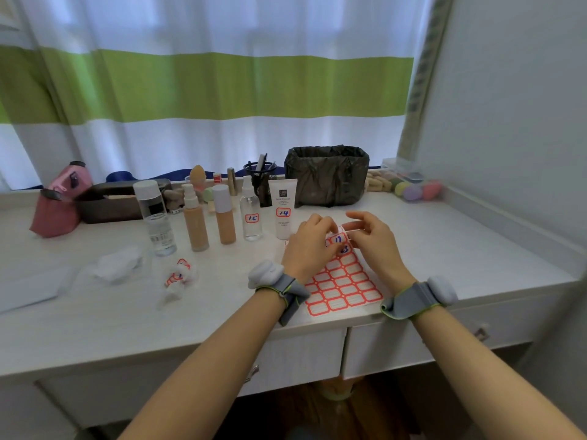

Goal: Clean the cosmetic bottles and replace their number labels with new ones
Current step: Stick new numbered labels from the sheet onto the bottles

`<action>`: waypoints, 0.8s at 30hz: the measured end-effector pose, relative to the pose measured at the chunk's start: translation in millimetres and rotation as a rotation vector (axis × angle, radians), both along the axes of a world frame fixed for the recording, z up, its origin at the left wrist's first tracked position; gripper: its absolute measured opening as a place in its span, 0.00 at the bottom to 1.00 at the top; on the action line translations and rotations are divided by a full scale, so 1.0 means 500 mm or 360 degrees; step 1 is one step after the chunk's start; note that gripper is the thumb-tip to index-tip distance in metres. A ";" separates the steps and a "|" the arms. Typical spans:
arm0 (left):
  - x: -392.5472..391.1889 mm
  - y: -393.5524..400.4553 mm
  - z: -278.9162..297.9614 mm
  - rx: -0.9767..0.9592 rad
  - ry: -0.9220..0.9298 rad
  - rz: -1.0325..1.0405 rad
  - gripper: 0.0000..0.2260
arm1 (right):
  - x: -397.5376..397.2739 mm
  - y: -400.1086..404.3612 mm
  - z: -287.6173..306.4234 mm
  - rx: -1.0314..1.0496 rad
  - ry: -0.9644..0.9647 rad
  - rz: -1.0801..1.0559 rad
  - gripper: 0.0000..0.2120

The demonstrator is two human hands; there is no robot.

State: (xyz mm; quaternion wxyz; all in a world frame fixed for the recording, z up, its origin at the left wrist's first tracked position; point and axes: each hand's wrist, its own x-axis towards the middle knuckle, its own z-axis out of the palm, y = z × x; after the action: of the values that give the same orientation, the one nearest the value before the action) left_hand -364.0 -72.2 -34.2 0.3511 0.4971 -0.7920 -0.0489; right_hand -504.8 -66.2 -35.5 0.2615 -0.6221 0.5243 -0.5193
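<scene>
label sheet (344,289) flat, long axis running away, L hand (309,246) pressing it, R hand (374,239) pinching label (338,239)

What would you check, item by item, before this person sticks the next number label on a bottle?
1. Label sheet flat on the desk: ok.
2. Left hand steadying the sheet's top: ok.
3. Right hand has a label peeled free: cannot tell.
4. Spray bottle and white tube already numbered: ok.
5. Two tan bottles show new labels: not ok.
6. Old labels removed, lying in wipes: ok.
</scene>
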 end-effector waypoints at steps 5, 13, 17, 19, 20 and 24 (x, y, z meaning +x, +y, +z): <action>-0.003 0.013 0.005 -0.0120 -0.0072 0.0071 0.06 | 0.006 -0.004 -0.001 -0.0049 -0.0034 0.0016 0.13; -0.009 0.018 0.004 -0.0285 -0.0327 0.0063 0.06 | 0.006 -0.010 -0.008 -0.0009 -0.0016 -0.0047 0.10; -0.016 0.020 0.002 -0.0322 -0.0458 0.0076 0.07 | 0.001 -0.012 -0.011 0.0060 -0.0061 -0.0061 0.11; -0.015 0.020 0.002 -0.0320 -0.0466 0.0069 0.07 | 0.002 -0.009 -0.011 0.0094 -0.0094 -0.0025 0.11; -0.015 0.020 0.002 -0.0322 -0.0473 0.0065 0.07 | 0.004 -0.008 -0.011 0.0106 -0.0106 -0.0003 0.10; -0.016 0.023 0.004 -0.0359 -0.0530 0.0047 0.08 | 0.007 -0.007 -0.011 0.0108 -0.0067 -0.0005 0.11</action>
State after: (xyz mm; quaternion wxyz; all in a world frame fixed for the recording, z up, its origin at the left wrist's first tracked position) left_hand -372.1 -60.4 -32.4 0.2693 0.4673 -0.8322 0.1283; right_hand -501.4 -69.8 -40.8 0.2925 -0.6009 0.5371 -0.5147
